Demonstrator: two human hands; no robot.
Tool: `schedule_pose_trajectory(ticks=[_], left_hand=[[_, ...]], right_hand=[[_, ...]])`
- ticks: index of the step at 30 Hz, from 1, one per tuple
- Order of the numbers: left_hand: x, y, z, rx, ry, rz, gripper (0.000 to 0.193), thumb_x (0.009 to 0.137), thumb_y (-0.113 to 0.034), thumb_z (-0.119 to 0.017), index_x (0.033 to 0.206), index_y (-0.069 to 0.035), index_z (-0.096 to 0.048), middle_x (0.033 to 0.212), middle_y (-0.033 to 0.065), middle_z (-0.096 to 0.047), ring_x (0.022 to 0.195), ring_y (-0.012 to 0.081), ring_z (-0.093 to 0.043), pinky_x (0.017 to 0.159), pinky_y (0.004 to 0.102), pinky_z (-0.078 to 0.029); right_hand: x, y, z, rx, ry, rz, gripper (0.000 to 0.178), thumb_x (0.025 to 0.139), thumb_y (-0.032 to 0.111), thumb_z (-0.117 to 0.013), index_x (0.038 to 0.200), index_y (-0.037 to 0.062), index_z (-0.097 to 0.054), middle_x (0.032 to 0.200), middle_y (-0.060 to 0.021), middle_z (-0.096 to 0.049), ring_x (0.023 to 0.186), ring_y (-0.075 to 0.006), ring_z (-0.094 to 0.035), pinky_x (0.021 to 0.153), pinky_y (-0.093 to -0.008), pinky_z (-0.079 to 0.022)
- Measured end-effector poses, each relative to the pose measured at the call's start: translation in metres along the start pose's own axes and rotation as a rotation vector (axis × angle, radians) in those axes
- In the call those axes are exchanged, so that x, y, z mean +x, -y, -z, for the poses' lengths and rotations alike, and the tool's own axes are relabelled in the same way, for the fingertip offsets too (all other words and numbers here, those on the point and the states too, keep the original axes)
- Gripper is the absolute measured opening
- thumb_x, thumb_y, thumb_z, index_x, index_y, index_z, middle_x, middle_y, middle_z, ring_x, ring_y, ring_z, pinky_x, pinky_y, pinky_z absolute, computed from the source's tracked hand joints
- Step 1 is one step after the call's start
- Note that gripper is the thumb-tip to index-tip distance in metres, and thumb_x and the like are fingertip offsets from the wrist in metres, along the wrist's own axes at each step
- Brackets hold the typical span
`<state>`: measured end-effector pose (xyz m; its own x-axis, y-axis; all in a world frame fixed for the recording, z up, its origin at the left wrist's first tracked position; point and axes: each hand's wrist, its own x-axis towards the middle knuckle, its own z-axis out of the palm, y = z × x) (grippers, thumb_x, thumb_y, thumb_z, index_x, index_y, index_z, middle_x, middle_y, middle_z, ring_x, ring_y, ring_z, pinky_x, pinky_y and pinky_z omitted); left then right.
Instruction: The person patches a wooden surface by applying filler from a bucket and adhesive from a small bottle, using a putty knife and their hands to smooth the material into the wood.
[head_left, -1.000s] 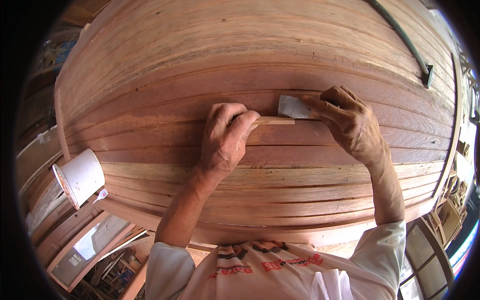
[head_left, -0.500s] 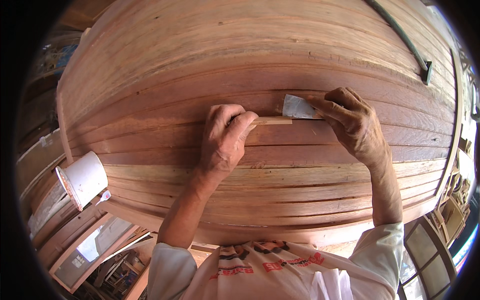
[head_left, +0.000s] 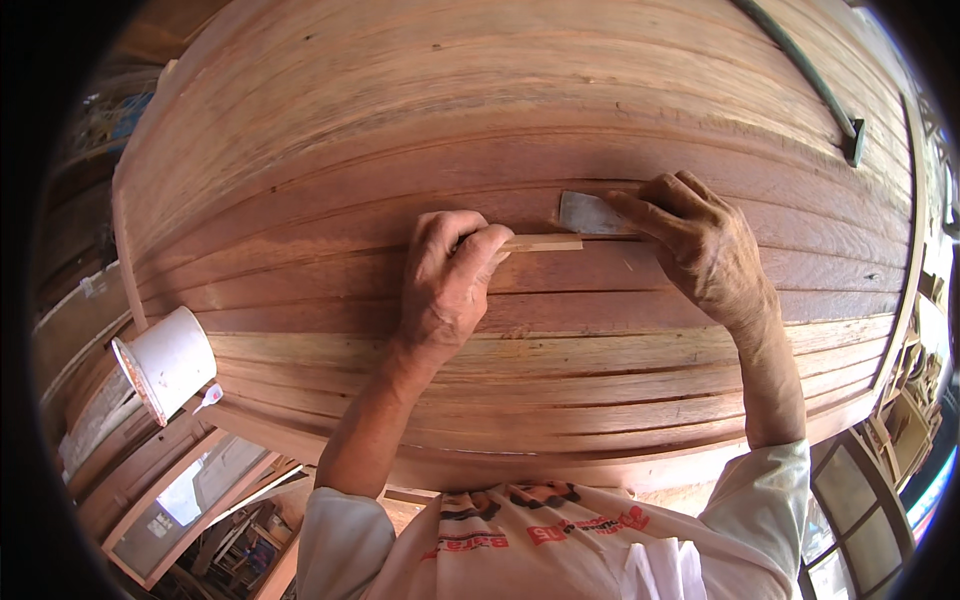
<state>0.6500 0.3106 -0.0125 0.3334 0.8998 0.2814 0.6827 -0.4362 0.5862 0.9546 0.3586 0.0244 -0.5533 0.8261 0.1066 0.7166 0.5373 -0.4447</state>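
A broad curved surface of reddish wooden planks [head_left: 520,110] fills most of the view. My left hand [head_left: 445,280] is closed around a thin pale wooden stick [head_left: 545,243] and presses it against a seam between two planks. My right hand [head_left: 700,245] grips a flat grey metal blade [head_left: 588,213], a scraper or putty knife, lying on the plank just above the stick's right end. The blade's handle is hidden inside my fingers.
A white plastic bucket [head_left: 165,362] sits by the lower left edge of the planking. A dark green strap or hose [head_left: 805,75] runs across the upper right planks. Wooden window frames [head_left: 170,500] stand below left, and more framed panels [head_left: 860,510] stand at the lower right.
Both hands and the blade stay in nearly the same spot on the seam; the right hand with the blade has shifted very slightly. Nothing was taken or let go.
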Motion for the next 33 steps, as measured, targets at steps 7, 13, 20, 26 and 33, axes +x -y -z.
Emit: schedule_pose_trajectory(ticks=[7,13,20,26,33], left_hand=[[0.003,-0.004,0.003,-0.002,0.008,0.005,0.025,0.093,-0.004,-0.082,0.117,-0.007,-0.076,0.110,0.0074,-0.065,0.100,0.0278,-0.062,0.084,0.0408,-0.056],[0.002,-0.001,0.002,0.017,0.007,-0.015,0.024,0.094,-0.005,-0.081,0.117,-0.006,-0.077,0.110,0.0076,-0.065,0.100,0.0274,-0.062,0.084,0.0400,-0.056],[0.001,-0.001,0.001,0.008,0.006,-0.006,0.022,0.095,-0.006,-0.081,0.117,-0.006,-0.077,0.110,0.0076,-0.065,0.100,0.0270,-0.062,0.084,0.0398,-0.056],[0.001,0.001,0.001,0.012,0.009,-0.013,0.022,0.095,-0.007,-0.082,0.117,-0.006,-0.077,0.110,0.0075,-0.065,0.100,0.0270,-0.062,0.084,0.0402,-0.057],[0.002,0.000,0.001,0.002,0.000,-0.014,0.024,0.093,-0.004,-0.082,0.117,-0.006,-0.077,0.110,0.0081,-0.065,0.100,0.0279,-0.062,0.084,0.0404,-0.056]], right_hand=[[0.004,0.002,0.003,0.024,0.014,-0.029,0.044,0.088,0.006,-0.079,0.130,0.0185,-0.079,0.106,0.0001,-0.069,0.101,-0.0218,-0.071,0.082,-0.0364,-0.066],[0.009,0.004,0.003,0.028,0.032,-0.009,0.043,0.088,0.008,-0.080,0.130,0.0168,-0.078,0.108,0.0001,-0.070,0.102,-0.0213,-0.071,0.083,-0.0360,-0.067],[0.010,0.003,0.000,-0.020,0.030,-0.002,0.041,0.089,0.013,-0.082,0.129,0.0180,-0.079,0.104,0.0004,-0.068,0.100,-0.0208,-0.072,0.081,-0.0362,-0.068],[0.013,0.006,0.000,0.001,0.034,0.013,0.040,0.089,0.010,-0.080,0.128,0.0186,-0.079,0.104,-0.0001,-0.067,0.102,-0.0207,-0.071,0.079,-0.0357,-0.068],[0.015,0.008,0.009,0.028,0.065,0.018,0.042,0.091,0.009,-0.078,0.131,0.0195,-0.078,0.106,-0.0002,-0.067,0.103,-0.0208,-0.071,0.080,-0.0360,-0.068]])
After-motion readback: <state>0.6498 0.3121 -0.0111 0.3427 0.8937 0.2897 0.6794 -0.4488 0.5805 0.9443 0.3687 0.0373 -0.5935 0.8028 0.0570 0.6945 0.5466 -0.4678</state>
